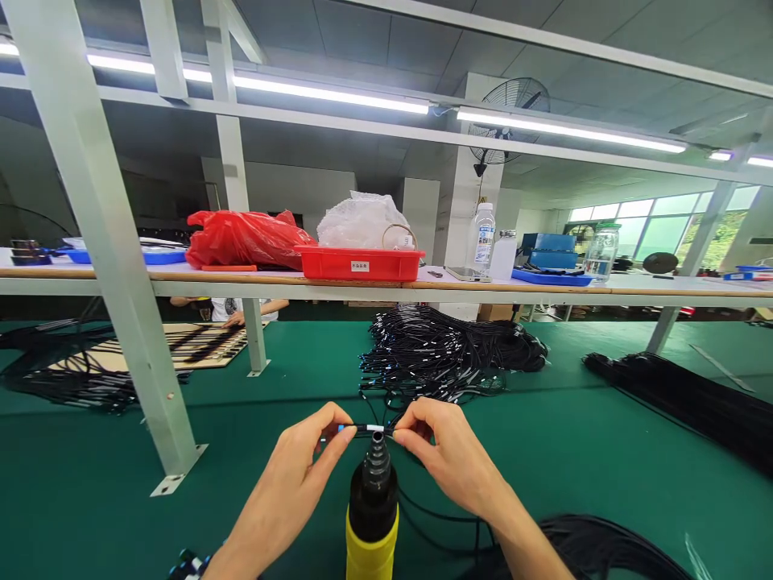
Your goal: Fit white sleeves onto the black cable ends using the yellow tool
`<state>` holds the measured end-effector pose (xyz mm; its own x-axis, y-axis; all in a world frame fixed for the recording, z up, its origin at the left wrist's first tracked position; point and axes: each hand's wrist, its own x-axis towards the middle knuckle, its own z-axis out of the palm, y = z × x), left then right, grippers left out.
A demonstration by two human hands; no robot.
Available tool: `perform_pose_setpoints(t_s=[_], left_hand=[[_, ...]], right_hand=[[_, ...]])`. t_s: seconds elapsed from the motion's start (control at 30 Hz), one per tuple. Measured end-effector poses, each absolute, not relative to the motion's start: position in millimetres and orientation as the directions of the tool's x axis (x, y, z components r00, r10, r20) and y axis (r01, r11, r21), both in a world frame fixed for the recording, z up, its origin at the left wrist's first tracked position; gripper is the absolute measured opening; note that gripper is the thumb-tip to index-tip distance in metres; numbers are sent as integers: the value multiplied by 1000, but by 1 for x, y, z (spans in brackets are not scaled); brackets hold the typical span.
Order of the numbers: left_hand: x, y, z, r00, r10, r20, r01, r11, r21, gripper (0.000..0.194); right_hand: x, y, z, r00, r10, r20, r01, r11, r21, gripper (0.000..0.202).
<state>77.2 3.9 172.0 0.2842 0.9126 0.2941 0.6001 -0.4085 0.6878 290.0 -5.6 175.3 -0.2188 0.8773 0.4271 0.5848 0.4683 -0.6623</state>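
Between my two hands a thin black cable (pixel 361 428) with a white sleeve (pixel 375 428) is stretched level. My left hand (pixel 302 459) pinches its left end, where a bit of blue shows at the fingertips. On the other side, my right hand (pixel 444 451) pinches the cable just right of the white sleeve. Directly below the sleeve points the stepped metal nozzle of a yellow and black heat gun (pixel 373 515), standing upright. Black cable runs down from near my right hand past the gun.
A big bundle of black cables (pixel 447 350) lies behind my hands on the green table (pixel 314 354). More cables lie at left, right and lower right. Metal posts (pixel 133 266) carry a shelf with a red tray (pixel 362 264). A person's hand (pixel 234 319) shows beyond, at left.
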Motion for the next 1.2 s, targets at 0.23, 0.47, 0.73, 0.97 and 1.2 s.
perform_pose_setpoints(t_s=[0.23,0.47,0.73,0.97,1.2], left_hand=[[78,2,168,269,921,283,620,-390,681,48],[78,3,173,266,915,302,486,-398,778,28],[77,1,174,265,916,302,407,-390,826,32],[78,1,178,283,914,292,363,-384,849,29],[77,4,177,290,914,282,384,-381,841,21]], right_hand=[[292,-10,178,-274,876,396,602,478,-640,26],[291,-9,176,-225,876,427,569,474,-672,18],[293,-14,181,-295,868,400,567,496,-658,25],[290,-13,181,-267,871,412,567,487,-664,23],[290,-12,179,-250,876,413,531,481,-698,20]])
